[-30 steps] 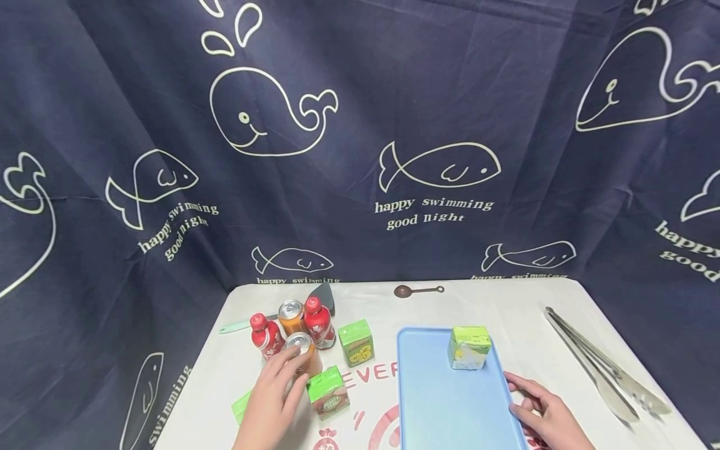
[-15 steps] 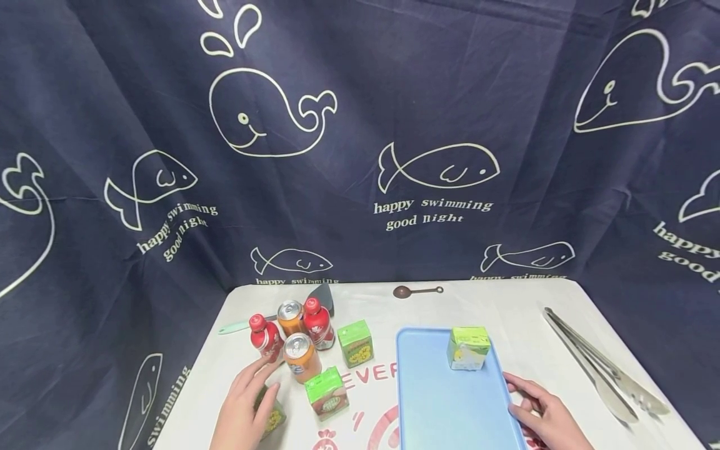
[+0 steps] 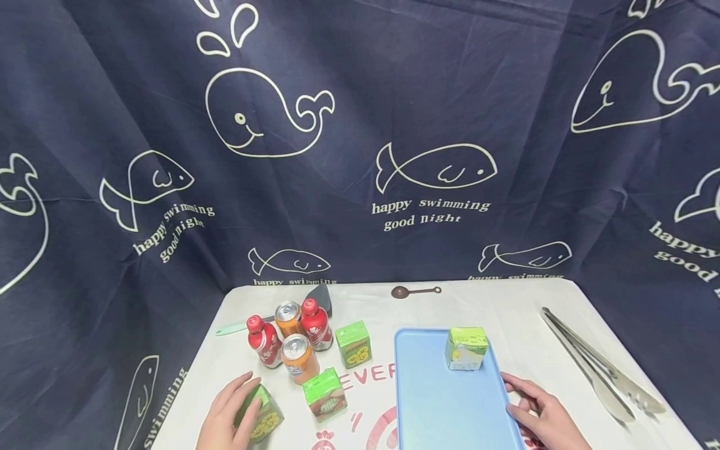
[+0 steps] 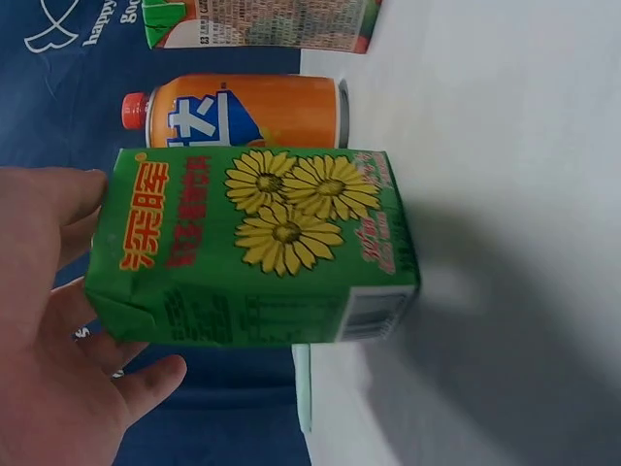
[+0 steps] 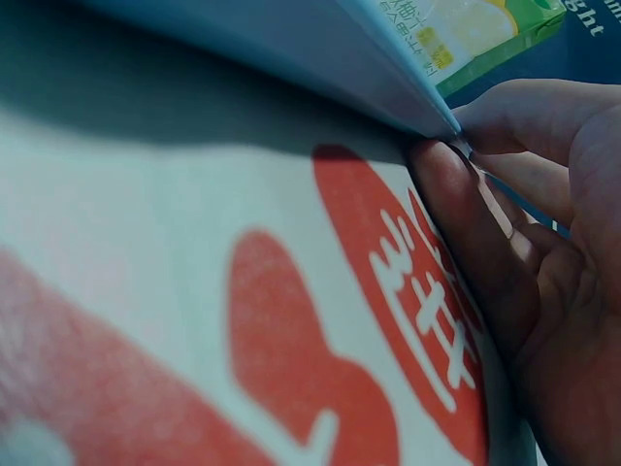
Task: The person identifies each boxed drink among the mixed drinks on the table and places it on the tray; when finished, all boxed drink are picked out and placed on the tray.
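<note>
My left hand (image 3: pixel 227 415) is spread loosely around a green drink carton (image 3: pixel 267 420) with yellow flowers, at the table's near left. In the left wrist view this carton (image 4: pixel 262 248) partly hides the fingers behind it, and the little finger (image 4: pixel 155 383) stands off from it. My right hand (image 3: pixel 542 414) pinches the right edge of a light blue tray (image 3: pixel 444 406). Seen from the right wrist, thumb and fingers meet at the tray's rim (image 5: pixel 441 112). A yellow-green lemon drink carton (image 3: pixel 467 349) stands on the tray's far right part.
Two red bottles (image 3: pixel 264 342), two orange cans (image 3: pixel 300 359) and two more green cartons (image 3: pixel 325 395) stand right of and beyond my left hand. A spatula (image 3: pixel 319 300) lies behind them. A brown spoon (image 3: pixel 413 291) lies at the back, metal tongs (image 3: pixel 590 365) at the right.
My left hand has moved left and toward me, from the near orange can to the flowered green carton. My right hand stays on the tray's edge.
</note>
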The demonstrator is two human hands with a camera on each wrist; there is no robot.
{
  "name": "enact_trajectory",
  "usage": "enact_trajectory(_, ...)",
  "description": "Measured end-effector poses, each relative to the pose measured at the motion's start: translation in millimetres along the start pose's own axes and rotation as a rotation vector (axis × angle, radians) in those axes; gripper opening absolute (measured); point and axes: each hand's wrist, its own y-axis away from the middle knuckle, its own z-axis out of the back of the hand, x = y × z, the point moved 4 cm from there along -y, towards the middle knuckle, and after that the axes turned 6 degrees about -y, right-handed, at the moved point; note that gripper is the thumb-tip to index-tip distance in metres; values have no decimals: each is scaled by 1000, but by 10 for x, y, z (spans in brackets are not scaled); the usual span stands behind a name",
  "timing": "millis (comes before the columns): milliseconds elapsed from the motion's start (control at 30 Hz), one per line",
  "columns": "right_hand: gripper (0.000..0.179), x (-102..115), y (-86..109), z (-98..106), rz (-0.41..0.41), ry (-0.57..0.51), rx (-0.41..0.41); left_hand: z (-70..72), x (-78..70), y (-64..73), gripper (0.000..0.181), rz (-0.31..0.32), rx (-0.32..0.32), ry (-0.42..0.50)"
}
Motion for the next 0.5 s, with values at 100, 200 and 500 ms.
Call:
enact_trajectory(100,70,2,2,-2,0,0,3,1,20,44,32,32,17,2)
enact_trajectory(200,70,4,-3,2,1,5,-4,-4,44,84,32,35,8,2)
enact_trajectory(500,68,19,5,-1,7,25,-28,-56,121,133,37,10,-86,5)
